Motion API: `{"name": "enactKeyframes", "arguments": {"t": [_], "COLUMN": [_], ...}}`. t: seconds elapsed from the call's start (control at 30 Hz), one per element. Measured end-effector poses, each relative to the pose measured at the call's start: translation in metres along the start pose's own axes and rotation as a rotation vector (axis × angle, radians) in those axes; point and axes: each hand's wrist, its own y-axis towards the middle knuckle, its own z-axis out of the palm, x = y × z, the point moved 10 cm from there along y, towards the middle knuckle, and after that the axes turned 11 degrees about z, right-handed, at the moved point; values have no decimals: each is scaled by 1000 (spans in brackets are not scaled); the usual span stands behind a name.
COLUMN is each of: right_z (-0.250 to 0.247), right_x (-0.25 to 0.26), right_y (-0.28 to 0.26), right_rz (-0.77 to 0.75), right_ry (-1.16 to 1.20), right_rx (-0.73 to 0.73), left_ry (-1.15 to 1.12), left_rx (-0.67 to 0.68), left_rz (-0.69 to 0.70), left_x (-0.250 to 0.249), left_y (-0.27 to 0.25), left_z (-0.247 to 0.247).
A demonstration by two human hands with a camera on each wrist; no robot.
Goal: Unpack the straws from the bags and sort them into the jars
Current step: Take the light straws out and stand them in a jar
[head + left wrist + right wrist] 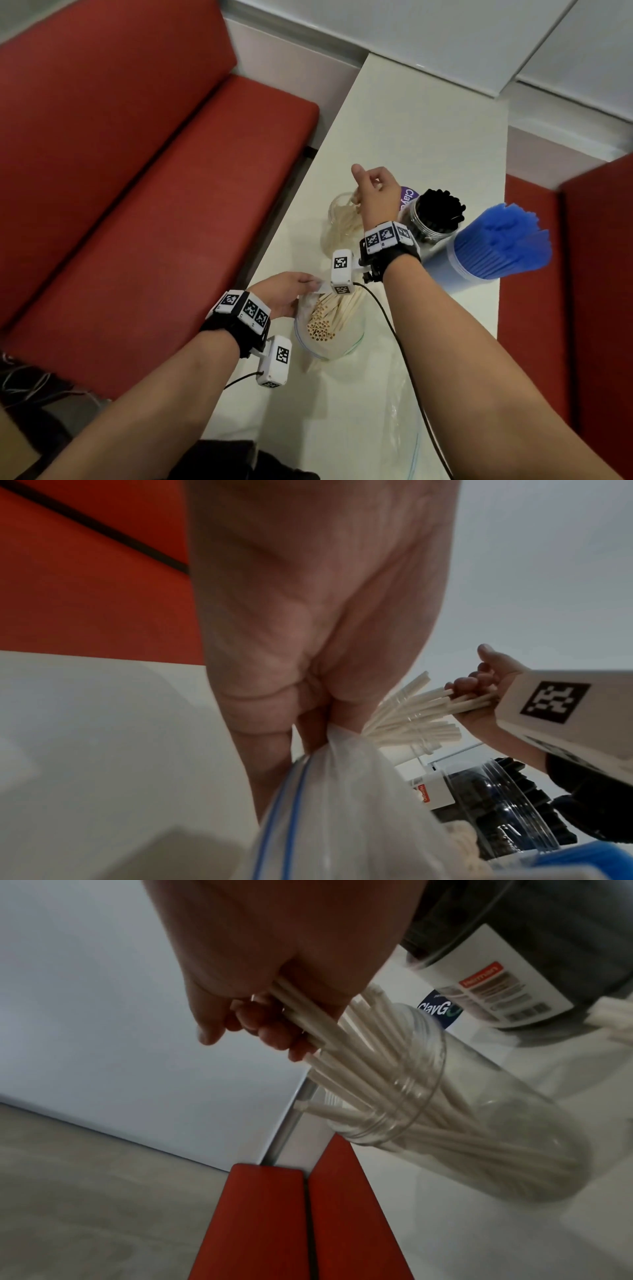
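So far, done: a jar of black straws (440,214) and a jar of blue straws (493,246) stand full on the far right of the table (421,113)
In hand: the right hand (373,193), fingers curled round a bunch of cream paper straws (329,1031), holds them in the mouth of the clear jar (479,1139), which already has some in it
Left hand: the left hand (284,291) pinches the rim of the zip bag (329,339), keeping its mouth open
Left to do: the bag is well stocked with paper straws (329,318), so by my reckoning several more handfuls remain
Surface: a white table; a flat clear bag (376,428) lies on its near end
Room: red upholstered bench seat (137,171) on the left, another red seat on the right, pale wall panels beyond
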Motion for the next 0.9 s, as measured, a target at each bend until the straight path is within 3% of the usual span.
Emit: {"name": "enactKeyframes", "arguments": {"t": [0.1, 0.17, 0.23, 0.3, 0.4, 0.57, 0.6, 0.7, 0.8, 0.9], "right_z": [5, 18, 36, 36, 30, -29, -39, -39, -18, -10], "right_x": [15, 17, -11, -36, -28, 28, 26, -15, -80, -122], "right_y": [-3, -10, -12, -11, -13, -47, -56, -76, -116, -146], "right_rz": [-183, -342, -335, -245, -263, -448, -429, -200, -16, 25], "right_ry": [-177, -498, -981, -1220, -1149, -564, -487, -486, -770, -897], "right_rx": [-36, -32, 48, 103, 140, -133, -128, 157, 513, 608], "left_ry": [-4, -15, -12, -12, -14, -48, -48, -27, -33, -258], "left_rx": [11, 19, 19, 11, -17, 15, -15, -130, -193, -152], "left_rz": [-2, 3, 7, 8, 10, 43, 68, 141, 140, 139], "left_x": [0, -2, -3, -2, 0, 6, 6, 3, 2, 8], "left_y": [3, 4, 4, 5, 5, -1, -1, -3, -11, -17], "left_z": [1, 3, 3, 3, 1, 5, 1, -14, -16, -5]}}
